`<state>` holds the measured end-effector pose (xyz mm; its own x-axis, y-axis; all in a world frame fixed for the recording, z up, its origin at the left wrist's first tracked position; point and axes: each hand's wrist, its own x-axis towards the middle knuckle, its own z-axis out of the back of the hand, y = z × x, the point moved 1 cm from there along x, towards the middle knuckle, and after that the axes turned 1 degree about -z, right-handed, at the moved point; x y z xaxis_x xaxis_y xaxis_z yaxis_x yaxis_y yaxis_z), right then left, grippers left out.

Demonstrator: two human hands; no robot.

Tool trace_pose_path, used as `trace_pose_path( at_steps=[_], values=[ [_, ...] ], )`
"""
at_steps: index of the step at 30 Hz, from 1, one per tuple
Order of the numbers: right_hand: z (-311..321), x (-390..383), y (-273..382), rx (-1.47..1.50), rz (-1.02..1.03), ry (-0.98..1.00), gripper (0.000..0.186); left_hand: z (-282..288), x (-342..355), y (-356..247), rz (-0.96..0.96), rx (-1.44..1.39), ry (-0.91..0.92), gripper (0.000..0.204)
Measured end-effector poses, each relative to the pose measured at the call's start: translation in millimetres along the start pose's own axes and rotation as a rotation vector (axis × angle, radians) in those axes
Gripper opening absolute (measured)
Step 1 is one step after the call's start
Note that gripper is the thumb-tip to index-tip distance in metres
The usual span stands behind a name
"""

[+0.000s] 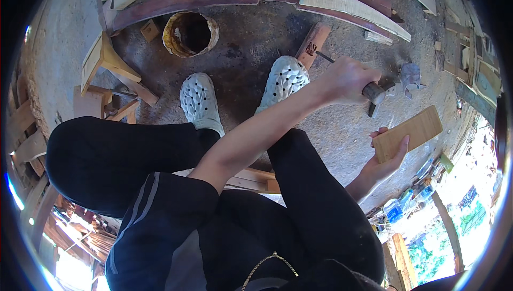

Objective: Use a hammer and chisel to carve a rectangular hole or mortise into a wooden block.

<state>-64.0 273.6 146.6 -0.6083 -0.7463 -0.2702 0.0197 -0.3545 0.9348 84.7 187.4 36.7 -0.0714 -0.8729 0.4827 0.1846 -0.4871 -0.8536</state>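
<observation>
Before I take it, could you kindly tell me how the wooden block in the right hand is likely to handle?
The block is probably stiff: it looks straight though the right hand grips only one end. Its flat, straight-edged shape suggests sliding rather than rolling. That one-handed hold hints at moderate weight.

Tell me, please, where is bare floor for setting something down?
Bare floor lies between the white shoes, and between the bucket and notched wood. It is crowded at left, with wood pieces, and just right of the left hand, where grey objects lie.
</observation>
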Motion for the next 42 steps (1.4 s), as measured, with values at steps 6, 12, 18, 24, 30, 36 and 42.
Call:
trace_pose_path(
  at_steps=[6, 12, 18, 24, 30, 36, 42],
  values=[
    [0.1, -1.1, 1.0, 0.015, 0.006, 0.018, 0.058, -0.7, -1.0, -1.3, -0.005, 0.021, 0.01, 0.017],
    [-4.6, -2.8, 8.6, -0.02, 0.134, 0.007, 0.059, -4.5, -2.1, 0.0, -0.007, 0.036, -0.031, 0.015],
    [-3.9, -0.4, 11.7, -0.006, 0.146, 0.025, 0.058, -5.3, -2.0, 1.3, -0.026, 0.027, -0.043, 0.015],
    [-5.7, -2.2, 10.8, -0.015, 0.132, 0.001, 0.057, -4.5, -1.2, 1.4, -0.01, 0.028, -0.049, 0.015],
    [-7.8, -2.7, 9.3, -0.024, 0.138, 0.017, 0.06, -6.7, -0.8, 3.1, -0.02, 0.031, -0.065, 0.017],
    [-9.2, -3.4, 8.2, -0.015, 0.114, 0.021, 0.061, -6.8, -0.1, 2.5, -0.03, 0.049, -0.062, 0.018],
    [-8.5, -3.5, 5.9, -0.004, 0.093, 0.024, 0.06, -4.9, 0.3, 0.2, -0.011, 0.021, -0.056, 0.019]
  ],
)
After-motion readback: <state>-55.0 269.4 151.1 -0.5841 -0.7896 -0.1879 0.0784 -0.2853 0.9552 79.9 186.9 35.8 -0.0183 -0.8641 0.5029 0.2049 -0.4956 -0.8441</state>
